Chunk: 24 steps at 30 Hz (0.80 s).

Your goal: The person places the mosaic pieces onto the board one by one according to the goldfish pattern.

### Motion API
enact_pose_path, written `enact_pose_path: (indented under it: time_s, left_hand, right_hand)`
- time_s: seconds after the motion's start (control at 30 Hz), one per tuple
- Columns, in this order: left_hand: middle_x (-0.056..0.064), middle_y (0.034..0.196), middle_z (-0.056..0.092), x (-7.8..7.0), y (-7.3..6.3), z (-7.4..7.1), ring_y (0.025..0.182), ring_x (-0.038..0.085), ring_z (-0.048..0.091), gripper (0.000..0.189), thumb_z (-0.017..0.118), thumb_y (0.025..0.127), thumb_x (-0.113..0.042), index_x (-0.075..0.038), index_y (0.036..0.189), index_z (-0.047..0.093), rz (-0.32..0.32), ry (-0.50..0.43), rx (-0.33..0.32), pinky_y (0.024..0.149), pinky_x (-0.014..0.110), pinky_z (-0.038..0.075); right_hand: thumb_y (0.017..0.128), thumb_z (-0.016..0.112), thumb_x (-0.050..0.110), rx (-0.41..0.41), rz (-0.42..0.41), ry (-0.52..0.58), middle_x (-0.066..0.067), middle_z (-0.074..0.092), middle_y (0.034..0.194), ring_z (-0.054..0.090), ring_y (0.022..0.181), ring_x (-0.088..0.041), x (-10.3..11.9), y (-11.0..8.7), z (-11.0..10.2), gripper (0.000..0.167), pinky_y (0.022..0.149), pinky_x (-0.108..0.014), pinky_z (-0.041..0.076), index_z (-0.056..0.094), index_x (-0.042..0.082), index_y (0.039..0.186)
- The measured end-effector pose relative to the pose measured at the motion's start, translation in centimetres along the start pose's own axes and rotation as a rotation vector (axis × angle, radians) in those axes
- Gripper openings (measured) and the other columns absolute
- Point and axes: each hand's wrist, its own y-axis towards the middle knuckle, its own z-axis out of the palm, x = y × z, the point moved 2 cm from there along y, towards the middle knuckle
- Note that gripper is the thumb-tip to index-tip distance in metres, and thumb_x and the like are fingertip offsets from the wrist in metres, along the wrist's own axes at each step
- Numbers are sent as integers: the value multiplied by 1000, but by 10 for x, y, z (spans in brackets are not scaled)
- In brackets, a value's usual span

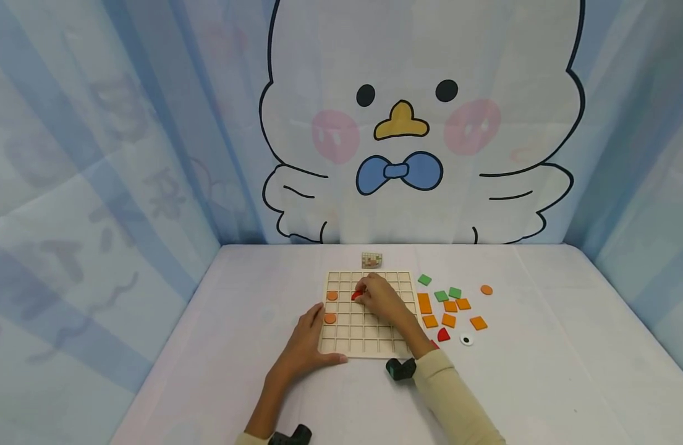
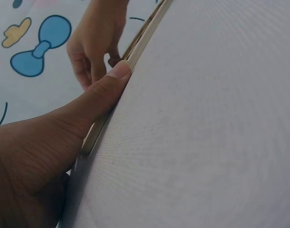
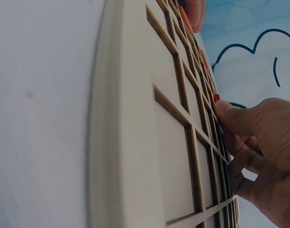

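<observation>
A pale wooden grid board (image 1: 369,356) lies on the table. My left hand (image 1: 306,346) spans its near left corner, fingers along the left side and thumb extended at the near edge. The thumb (image 2: 100,92) touches the rim in the left wrist view. Over the upper middle squares, my right hand (image 1: 382,300) pinches a small red tile (image 1: 356,296) between thumb and fingers; just a bit of that red tile (image 3: 217,98) shows in the right wrist view. Two orange round tiles, an upper one (image 1: 332,296) and a lower one (image 1: 330,318), sit in left-hand squares.
Right of the board lie several green tiles (image 1: 441,296), orange square tiles (image 1: 478,323), an orange rectangle (image 1: 424,303), an orange disc (image 1: 487,290), a red tile (image 1: 444,334) and a white eye disc (image 1: 466,340). A small patterned object (image 1: 371,260) lies behind the board.
</observation>
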Motion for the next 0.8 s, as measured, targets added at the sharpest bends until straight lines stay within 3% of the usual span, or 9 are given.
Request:
enact_pose_path:
  time_s: [0.8]
  left_hand:
    - [15, 161, 21, 0, 0, 0, 145, 33, 27, 122, 79, 66, -65, -2, 154, 23, 3, 0, -7, 115, 49, 33]
  right_hand:
    - [87, 74, 14, 2, -4, 6, -7, 60, 97, 55, 80, -15, -1, 0, 0, 14, 75, -31, 51, 69, 5, 98]
